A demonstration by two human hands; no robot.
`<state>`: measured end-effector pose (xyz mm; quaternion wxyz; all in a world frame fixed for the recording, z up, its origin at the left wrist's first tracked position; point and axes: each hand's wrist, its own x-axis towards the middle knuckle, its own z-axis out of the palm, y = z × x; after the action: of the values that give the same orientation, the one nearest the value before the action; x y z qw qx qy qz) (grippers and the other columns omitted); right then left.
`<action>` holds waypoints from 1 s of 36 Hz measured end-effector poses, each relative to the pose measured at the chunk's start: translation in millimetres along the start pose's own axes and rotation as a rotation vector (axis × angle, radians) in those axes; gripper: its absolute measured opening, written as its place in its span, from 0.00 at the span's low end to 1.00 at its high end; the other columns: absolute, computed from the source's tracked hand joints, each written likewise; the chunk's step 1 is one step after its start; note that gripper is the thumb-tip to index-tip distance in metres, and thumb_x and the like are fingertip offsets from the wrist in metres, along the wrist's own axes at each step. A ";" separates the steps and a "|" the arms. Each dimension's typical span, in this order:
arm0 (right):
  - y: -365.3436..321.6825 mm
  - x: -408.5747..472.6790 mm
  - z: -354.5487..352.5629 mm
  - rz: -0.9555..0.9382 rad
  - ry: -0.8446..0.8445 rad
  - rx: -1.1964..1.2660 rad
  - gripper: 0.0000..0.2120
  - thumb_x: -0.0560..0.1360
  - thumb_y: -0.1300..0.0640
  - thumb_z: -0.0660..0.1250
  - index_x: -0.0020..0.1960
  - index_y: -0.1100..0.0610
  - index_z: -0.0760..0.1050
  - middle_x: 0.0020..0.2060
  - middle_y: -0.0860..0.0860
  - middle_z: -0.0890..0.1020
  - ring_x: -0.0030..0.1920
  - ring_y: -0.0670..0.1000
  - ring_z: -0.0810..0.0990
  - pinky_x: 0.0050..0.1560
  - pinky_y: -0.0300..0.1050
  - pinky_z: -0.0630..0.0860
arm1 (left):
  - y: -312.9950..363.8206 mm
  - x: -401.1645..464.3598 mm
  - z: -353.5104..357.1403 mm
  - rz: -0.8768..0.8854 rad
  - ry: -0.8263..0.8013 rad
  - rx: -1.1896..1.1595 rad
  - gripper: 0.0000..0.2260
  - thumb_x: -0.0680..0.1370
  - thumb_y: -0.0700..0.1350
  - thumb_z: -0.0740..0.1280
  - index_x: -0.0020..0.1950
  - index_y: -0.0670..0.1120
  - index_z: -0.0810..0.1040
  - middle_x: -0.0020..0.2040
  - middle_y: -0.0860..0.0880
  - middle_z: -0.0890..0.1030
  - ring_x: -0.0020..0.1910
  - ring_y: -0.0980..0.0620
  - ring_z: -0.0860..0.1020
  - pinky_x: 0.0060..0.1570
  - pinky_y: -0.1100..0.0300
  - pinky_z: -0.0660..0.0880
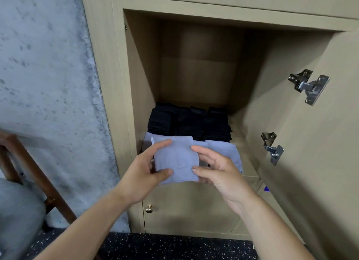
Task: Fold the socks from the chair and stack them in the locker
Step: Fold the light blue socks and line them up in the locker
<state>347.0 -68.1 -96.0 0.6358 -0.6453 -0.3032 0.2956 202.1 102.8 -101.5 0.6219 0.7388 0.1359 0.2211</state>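
Note:
A folded light blue sock point(175, 160) is held between both hands just in front of the open locker point(198, 69). My left hand point(143, 174) pinches its left edge with thumb below and fingers above. My right hand point(215, 172) pinches its right edge the same way. More light blue folded socks point(223, 151) lie at the front of the locker shelf, directly behind the held one. Rows of black folded socks point(190, 121) stand packed behind them, deeper in the shelf.
The locker door point(320, 135) swings open at the right, with two metal hinges point(308, 85). A closed lower door with a brass knob point(149, 208) sits beneath. A wooden chair point(33, 174) with a grey cushion stands at the left against a grey wall.

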 end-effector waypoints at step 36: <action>41.8 71.6 -52.0 0.084 0.283 -0.303 0.21 0.77 0.67 0.71 0.68 0.53 0.78 0.59 0.49 0.80 0.29 0.44 0.78 0.36 0.32 0.77 | -47.4 74.6 30.4 -0.089 0.029 0.091 0.23 0.82 0.35 0.66 0.68 0.60 0.70 0.55 0.71 0.79 0.54 0.70 0.80 0.50 0.71 0.76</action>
<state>433.4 -46.9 -136.6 0.5550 -0.7805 -0.2249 0.1794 285.2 121.2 -140.1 0.5949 0.7563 0.1874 0.1974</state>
